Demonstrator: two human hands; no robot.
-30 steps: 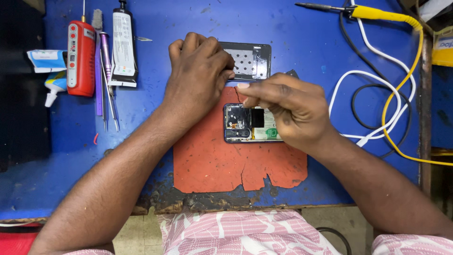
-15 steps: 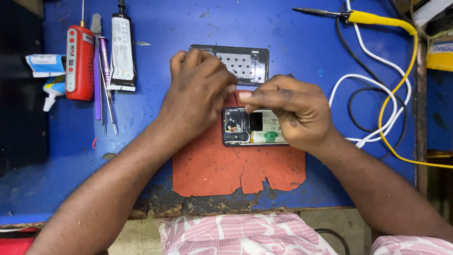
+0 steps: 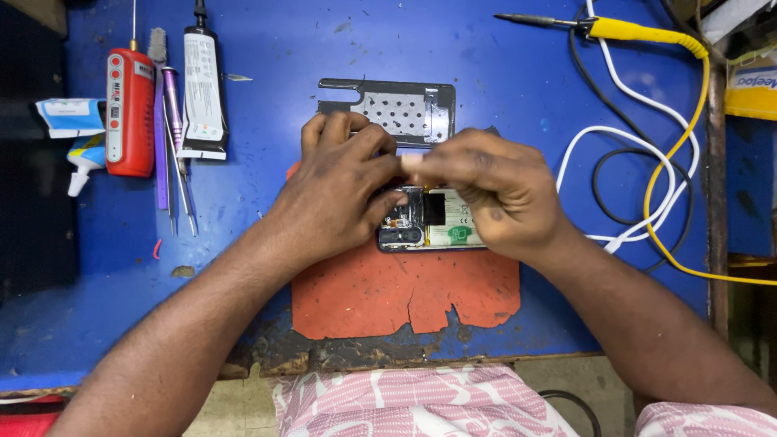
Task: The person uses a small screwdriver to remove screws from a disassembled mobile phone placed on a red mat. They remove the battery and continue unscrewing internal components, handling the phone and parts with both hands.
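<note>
- Your left hand (image 3: 344, 190) lies curled over the upper end of the opened phone (image 3: 433, 218); its fingers (image 3: 388, 202) are bent and pressed down on the phone's edge, which steadies it.
- Your right hand (image 3: 494, 190) covers the other end of the phone, its fingers (image 3: 421, 164) drawn together at the tips as if pinching something small; what they pinch, if anything, is hidden, so you cannot tell.
- The phone lies face down on the orange mat (image 3: 405, 295), in the middle of the blue tabletop (image 3: 283, 73), with its board and battery exposed between your two hands. The mat gives it a soft, non-slip bed.
- A perforated metal plate (image 3: 405, 105) lies just beyond the phone, partly under your knuckles, set aside yet near.
- At the left of the tabletop, well apart from the phone, tools lie in a row within reach: a red tester (image 3: 129, 113), a brush (image 3: 158, 57), tweezers (image 3: 180, 162) and a glue tube (image 3: 202, 89).
- At the right, a yellow-handled soldering iron (image 3: 639, 31) rests with its tip pointing away from your hands; white (image 3: 615, 146) and black (image 3: 603, 174) cables coil beside it.
</note>
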